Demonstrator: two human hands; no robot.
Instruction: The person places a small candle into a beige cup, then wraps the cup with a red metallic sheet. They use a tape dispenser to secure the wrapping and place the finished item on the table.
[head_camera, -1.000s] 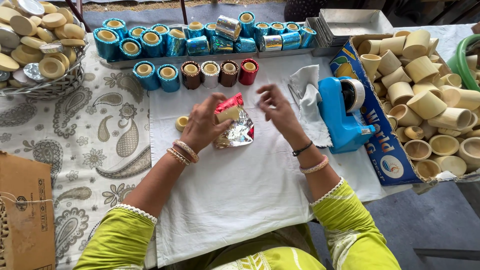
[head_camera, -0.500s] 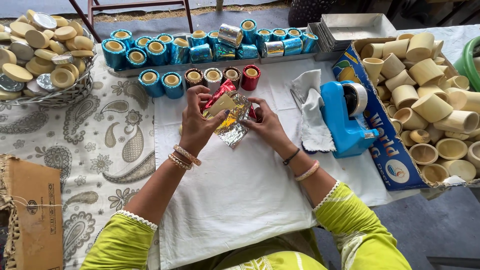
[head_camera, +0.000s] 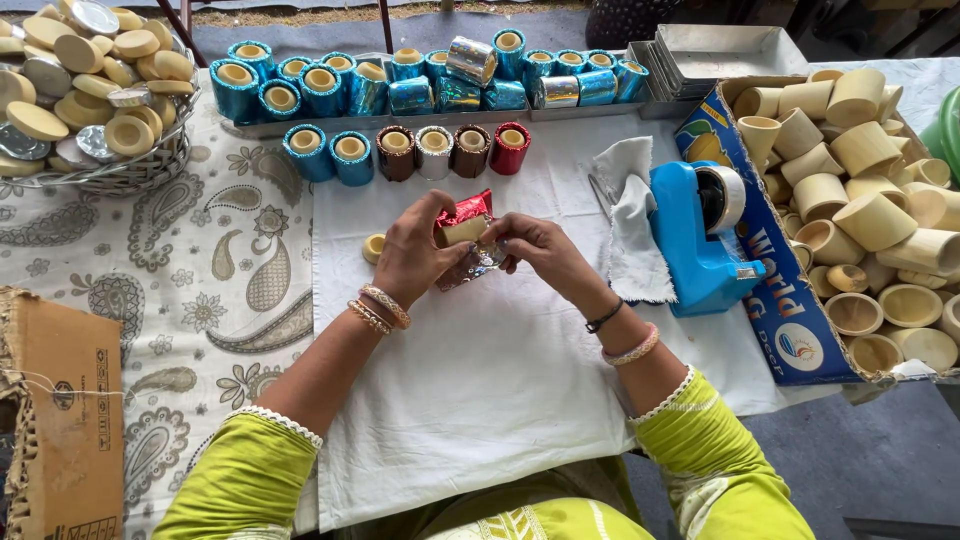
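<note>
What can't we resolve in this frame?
Head view only:
- Small tan wooden cup in red foil: mostly hidden by the left hand and right hand.
- Wire basket of wooden lids: cut by the left edge.
- Brown cardboard box: contents unseen.

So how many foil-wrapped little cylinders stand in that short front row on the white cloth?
6: two shiny blue foil cylinders at left, then brown, silver, brown and red. None looks hidden.
</note>
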